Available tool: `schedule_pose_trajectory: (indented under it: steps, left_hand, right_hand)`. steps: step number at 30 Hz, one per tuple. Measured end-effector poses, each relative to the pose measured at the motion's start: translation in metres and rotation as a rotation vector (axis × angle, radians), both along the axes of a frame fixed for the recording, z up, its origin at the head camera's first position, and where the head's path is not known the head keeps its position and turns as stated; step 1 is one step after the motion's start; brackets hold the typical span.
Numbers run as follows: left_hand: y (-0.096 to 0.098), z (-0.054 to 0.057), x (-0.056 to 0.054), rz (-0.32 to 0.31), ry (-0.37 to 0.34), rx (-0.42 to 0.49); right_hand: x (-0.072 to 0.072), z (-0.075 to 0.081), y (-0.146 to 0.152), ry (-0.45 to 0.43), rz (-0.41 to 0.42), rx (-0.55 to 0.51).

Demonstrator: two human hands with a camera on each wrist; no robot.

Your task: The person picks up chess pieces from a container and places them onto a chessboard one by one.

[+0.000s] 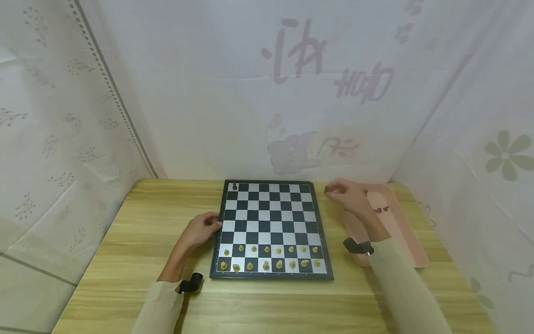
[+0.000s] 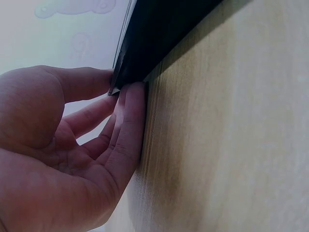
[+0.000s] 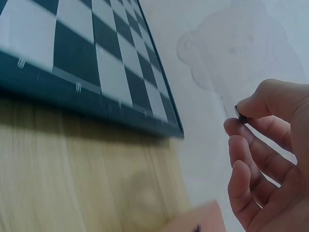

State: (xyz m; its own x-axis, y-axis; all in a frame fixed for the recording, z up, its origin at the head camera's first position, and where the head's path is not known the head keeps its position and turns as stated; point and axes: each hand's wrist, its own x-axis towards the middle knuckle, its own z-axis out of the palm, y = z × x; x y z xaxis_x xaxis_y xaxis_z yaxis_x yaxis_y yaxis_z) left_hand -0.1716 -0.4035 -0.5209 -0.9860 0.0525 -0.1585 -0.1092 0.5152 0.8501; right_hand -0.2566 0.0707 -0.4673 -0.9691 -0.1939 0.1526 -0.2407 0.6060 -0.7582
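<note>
A black-and-white chessboard point(image 1: 267, 218) lies on the wooden table. My left hand point(image 1: 203, 228) is at the board's left edge; in the left wrist view the thumb lies on the rim and the fingers point(image 2: 130, 116) are under it. Between thumb and forefinger my right hand point(image 1: 351, 198) pinches a small dark chess piece point(image 3: 241, 115), beyond the board's right edge and over the side of the tray. One dark chess piece point(image 1: 235, 186) stands on the far left corner square. Two rows of cream chess pieces point(image 1: 266, 265) occupy the near side.
To the right of the board is a pink tray point(image 1: 410, 236), partly covered by my right forearm, with several dark pieces point(image 1: 385, 208) in it. Patterned white cloth point(image 1: 233, 93) hangs behind the wooden table point(image 1: 167, 199) and along both sides.
</note>
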Motion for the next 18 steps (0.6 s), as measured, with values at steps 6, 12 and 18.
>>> schedule_pose_trajectory:
  steps: [6,12,18]
  left_hand:
    - [0.001,0.002,0.0,-0.001,0.006,-0.005]
    - [0.002,0.0,-0.002,0.001,0.001,-0.009]
    - [0.001,-0.002,-0.001,0.004,0.0,-0.01]
  right_hand:
    - [-0.008,0.004,-0.028,-0.04,0.017,0.013]
    - [-0.017,0.004,-0.05,-0.038,0.04,0.063]
    - [-0.026,-0.002,-0.072,-0.021,0.065,0.071]
